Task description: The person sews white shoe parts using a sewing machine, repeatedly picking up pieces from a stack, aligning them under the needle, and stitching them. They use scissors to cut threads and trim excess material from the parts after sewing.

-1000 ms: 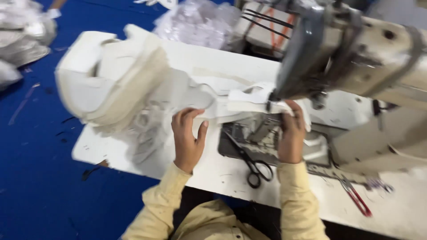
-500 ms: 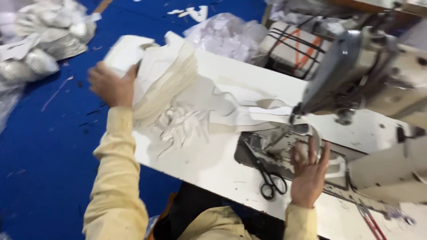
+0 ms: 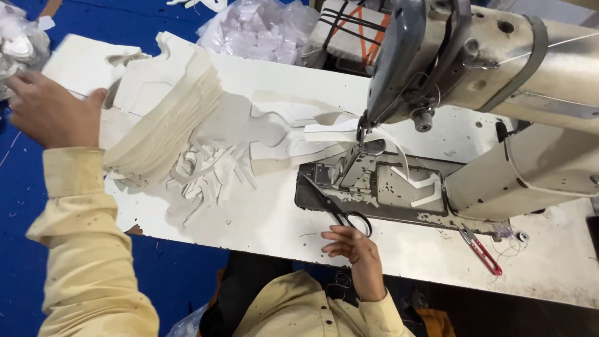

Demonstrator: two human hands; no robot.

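The left hand [image 3: 53,115] grasps the stack of cut white pieces [image 3: 165,115], picking up a fresh one. The right hand [image 3: 352,246] rests open beside the scissors [image 3: 340,212]. Next, that piece likely needs aligning under the sewing machine's needle [image 3: 362,134].

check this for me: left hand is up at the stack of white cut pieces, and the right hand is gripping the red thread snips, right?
Not quite. In the head view the right hand rests open beside the black scissors; the red thread snips lie untouched. The left hand is at the stack.
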